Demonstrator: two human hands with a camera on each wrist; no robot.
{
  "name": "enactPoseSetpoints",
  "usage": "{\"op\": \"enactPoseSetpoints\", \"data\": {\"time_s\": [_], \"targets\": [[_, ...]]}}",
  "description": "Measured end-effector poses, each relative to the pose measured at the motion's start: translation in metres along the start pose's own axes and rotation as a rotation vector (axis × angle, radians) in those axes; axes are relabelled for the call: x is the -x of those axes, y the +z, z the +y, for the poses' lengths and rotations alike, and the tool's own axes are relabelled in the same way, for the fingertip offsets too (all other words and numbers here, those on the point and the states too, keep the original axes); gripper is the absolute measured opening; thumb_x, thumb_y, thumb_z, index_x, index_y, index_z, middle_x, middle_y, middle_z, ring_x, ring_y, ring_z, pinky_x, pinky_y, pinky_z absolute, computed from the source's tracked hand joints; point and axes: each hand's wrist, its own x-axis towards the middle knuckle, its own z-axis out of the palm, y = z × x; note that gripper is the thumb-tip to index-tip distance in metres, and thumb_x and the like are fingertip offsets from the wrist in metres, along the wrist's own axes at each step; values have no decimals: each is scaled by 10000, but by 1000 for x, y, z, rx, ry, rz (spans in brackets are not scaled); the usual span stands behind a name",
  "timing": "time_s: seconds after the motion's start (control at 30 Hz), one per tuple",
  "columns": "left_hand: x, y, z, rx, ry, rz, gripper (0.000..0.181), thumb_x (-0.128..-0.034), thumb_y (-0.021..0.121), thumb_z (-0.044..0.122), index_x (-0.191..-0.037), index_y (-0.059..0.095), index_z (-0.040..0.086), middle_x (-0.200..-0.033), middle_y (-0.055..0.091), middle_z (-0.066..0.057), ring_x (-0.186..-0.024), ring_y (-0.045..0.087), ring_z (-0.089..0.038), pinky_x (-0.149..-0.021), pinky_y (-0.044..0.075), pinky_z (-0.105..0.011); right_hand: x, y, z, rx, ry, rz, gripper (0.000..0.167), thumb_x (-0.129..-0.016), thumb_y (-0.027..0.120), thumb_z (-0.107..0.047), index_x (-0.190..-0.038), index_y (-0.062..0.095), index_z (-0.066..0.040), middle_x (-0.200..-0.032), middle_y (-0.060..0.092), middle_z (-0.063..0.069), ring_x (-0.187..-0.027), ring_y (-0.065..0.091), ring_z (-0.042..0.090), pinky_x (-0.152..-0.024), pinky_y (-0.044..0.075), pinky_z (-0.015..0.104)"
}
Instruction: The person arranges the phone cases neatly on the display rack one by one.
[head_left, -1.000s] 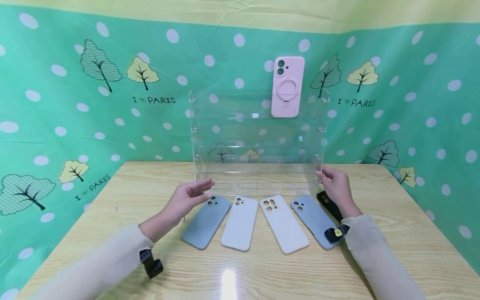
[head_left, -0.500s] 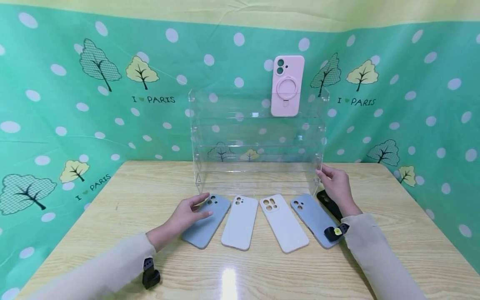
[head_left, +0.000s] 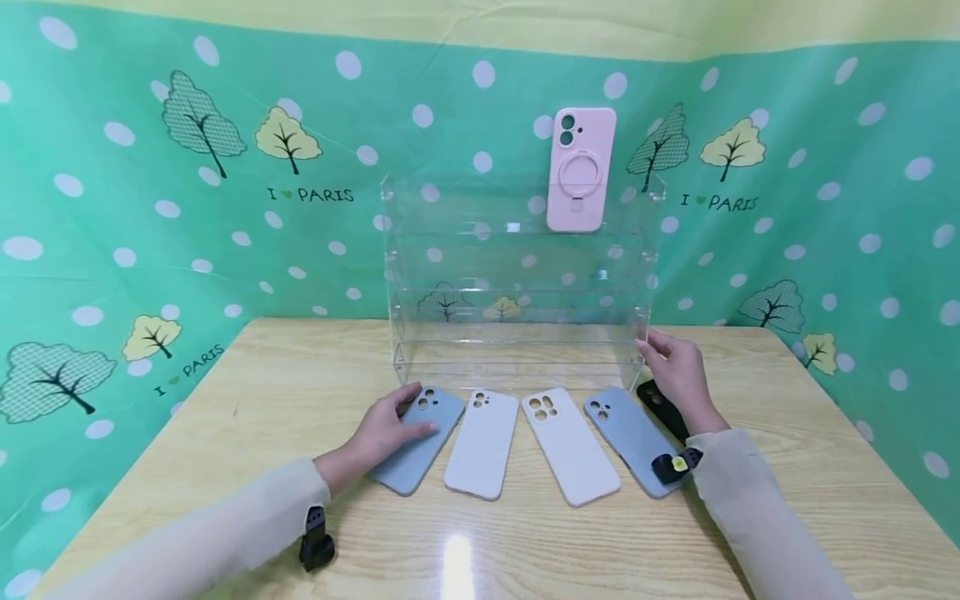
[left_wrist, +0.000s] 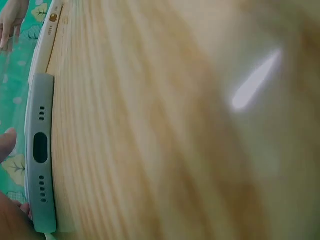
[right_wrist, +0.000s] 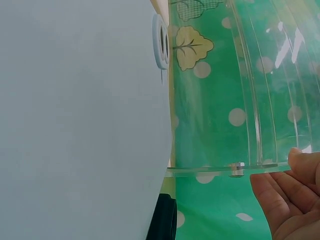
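Observation:
My left hand (head_left: 386,429) lies over the grey-blue phone case (head_left: 415,467) at the left of the row. Its fingers are by the case's left edge, and the thumb reaches across the back. In the left wrist view, a small gap shows between the thumb (left_wrist: 7,144) and the case (left_wrist: 42,120). My right hand (head_left: 678,375) pinches the right side panel of a clear acrylic display rack (head_left: 517,354), thumb on one face and fingers on the other. A pink phone case (head_left: 581,196) with a ring stands on the rack's top tier.
Flat on the wooden table (head_left: 300,367) lie a white case (head_left: 482,454), a cream case (head_left: 577,462), a blue-grey case (head_left: 630,433) and a black case (head_left: 660,408), partly under my right hand and wrist. A patterned green cloth (head_left: 225,275) hangs behind.
My left hand has come down and to the right, from beside the rack's lower left corner onto the grey-blue case. The right hand stays on the rack panel.

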Motion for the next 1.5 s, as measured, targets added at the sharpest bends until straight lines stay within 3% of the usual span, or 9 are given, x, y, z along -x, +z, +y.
{"op": "enactPoseSetpoints", "data": {"time_s": [0.17,0.6,0.87,1.07,1.17,1.33,1.5], "targets": [[1,3,1,-49,18,7,790,-771,788,203,-1399,376,-44,-1442,404,-199,-1325,377,-347,-1066,384,-461,-1,-1,-1,-10,1,7,350,-965,544,-201,-1224,589,31,-1154,619,251,-1002,633,368,-814,540,494],[3,12,1,-288,114,69,879,-707,826,338,-1348,417,-103,-1320,512,-259,-1165,524,-349,-911,499,-444,-1,-1,0,-15,6,5,332,-960,549,-179,-1220,595,22,-1161,619,242,-1014,629,366,-823,539,493],[4,15,5,-339,110,69,889,-702,828,356,-1350,420,-96,-1316,518,-246,-1137,525,-335,-881,511,-426,-1,0,1,-24,-24,7,319,-957,555,-153,-1206,600,41,-1160,616,251,-1022,623,379,-818,536,492],[5,16,8,-327,112,65,923,-683,842,330,-1392,385,-44,-1406,426,-208,-1232,453,-352,-996,440,-463,-1,1,2,-21,-18,7,316,-956,557,-151,-1203,603,41,-1157,619,247,-1011,629,372,-813,540,491],[5,15,10,-296,114,85,910,-692,840,298,-1397,376,-44,-1385,426,-231,-1213,470,-367,-981,449,-484,-1,0,2,-18,-16,9,322,-959,553,-161,-1210,600,34,-1162,618,245,-1006,632,372,-812,541,494],[4,9,12,-189,20,105,732,-823,737,270,-1389,393,-40,-1345,480,-251,-1170,516,-369,-909,500,-468,-1,0,1,-21,-9,3,339,-963,545,-187,-1230,590,18,-1175,616,238,-1002,635,363,-814,541,488],[0,0,12,-128,-80,150,495,-924,612,216,-1321,485,-52,-1225,587,-219,-1062,583,-294,-827,540,-402,0,0,1,-24,-5,-1,350,-964,542,-198,-1233,586,22,-1162,622,238,-978,644,354,-804,547,483]]}}
